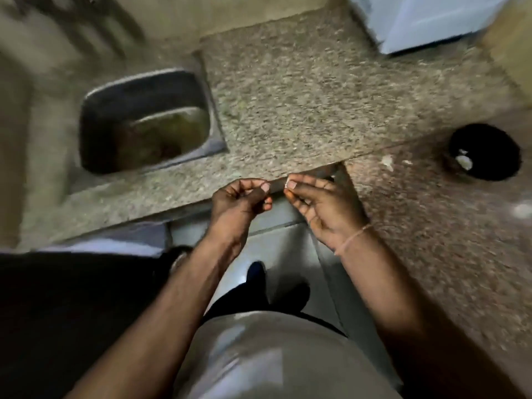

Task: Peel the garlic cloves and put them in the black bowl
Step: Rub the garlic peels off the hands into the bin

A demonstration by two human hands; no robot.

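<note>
Garlic clove (287, 188) pinched in right hand (325, 210); left hand (240, 204) fingers curled, contents unclear; black bowl (486, 152) right.

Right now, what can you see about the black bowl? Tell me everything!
The black bowl is small, round and dark, seen from above. It sits upright on the speckled counter, far to the right, well away from both hands; neither touches it. Inside, near its lower left edge, lie a few pale white pieces, probably peeled garlic, though the picture is too blurry to be sure. What the bowl is made of is unclear. More pale scraps lie on the counter to its left.
</note>
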